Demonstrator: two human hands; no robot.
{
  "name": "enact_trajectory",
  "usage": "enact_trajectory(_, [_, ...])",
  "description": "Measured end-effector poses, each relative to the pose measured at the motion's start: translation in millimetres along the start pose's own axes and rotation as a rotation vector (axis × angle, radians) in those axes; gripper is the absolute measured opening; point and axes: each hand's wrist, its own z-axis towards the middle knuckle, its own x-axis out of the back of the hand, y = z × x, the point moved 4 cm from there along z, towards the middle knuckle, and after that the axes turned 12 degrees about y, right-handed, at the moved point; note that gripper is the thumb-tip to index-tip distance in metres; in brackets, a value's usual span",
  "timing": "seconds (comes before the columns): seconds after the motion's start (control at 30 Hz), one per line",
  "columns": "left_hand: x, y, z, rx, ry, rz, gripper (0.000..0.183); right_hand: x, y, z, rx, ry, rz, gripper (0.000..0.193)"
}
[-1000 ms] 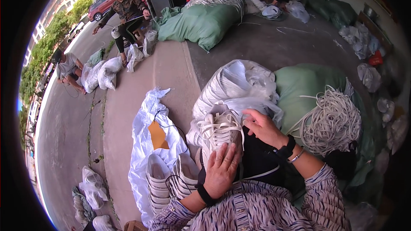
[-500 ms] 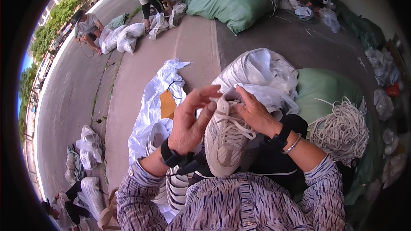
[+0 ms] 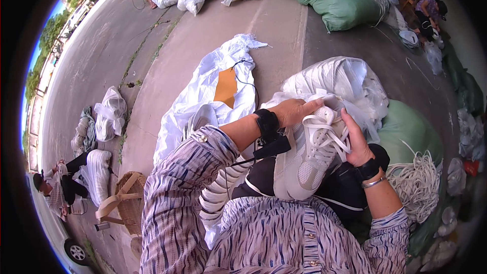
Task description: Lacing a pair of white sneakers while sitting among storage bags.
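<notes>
A cream lace-up sneaker (image 3: 304, 167) rests tilted over my lap, toe toward me and its pale laces (image 3: 324, 132) looped across the tongue. My left hand (image 3: 293, 112) grips the sneaker at its collar, thumb extended over the far end and the other fingers mostly hidden. Along the right side my right hand (image 3: 357, 139) holds it too, thumb up by the opening, its other fingers out of sight underneath. Beside my left forearm lies a stack of curved whitish pieces (image 3: 223, 193). A second pale shoe (image 3: 203, 116) shows partly behind my left sleeve.
A white plastic sack (image 3: 187, 96) with an orange piece (image 3: 225, 89) lies ahead. Beyond my hands sits a stuffed clear bag (image 3: 337, 73). At right are a green sack (image 3: 411, 129) and a heap of pale laces (image 3: 416, 185). A wicker basket (image 3: 131, 198) stands at left. Several people sit farther off.
My view has turned left. My left hand has gone from hovering apart beside the sneaker to gripping its collar. The sneaker has tilted, and my right hand has shifted along its side.
</notes>
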Motion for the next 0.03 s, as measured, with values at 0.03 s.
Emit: enact_trajectory(0.03, [3.2, -4.4, -4.3, 0.007, 0.011, -0.005, 0.069, -3.0, -0.1, -2.7, -0.077, -0.031, 0.052, 0.056])
